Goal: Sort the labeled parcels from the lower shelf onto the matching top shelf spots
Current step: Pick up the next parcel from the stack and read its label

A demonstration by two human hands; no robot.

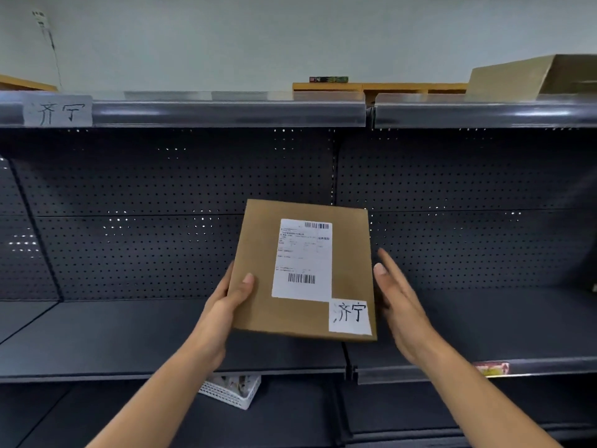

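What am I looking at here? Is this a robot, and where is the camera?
No robot: a person wears one camera on the head, looking forward and down at their own hands. The left hand grips a flat brown parcel by its edge; the right hand is open beside it, not gripping. The parcel carries a shipping label and a handwritten tag. The same characters appear on a shelf tag at the top shelf's left end, so that looks like the matching spot. A white basket sits on a lower shelf.
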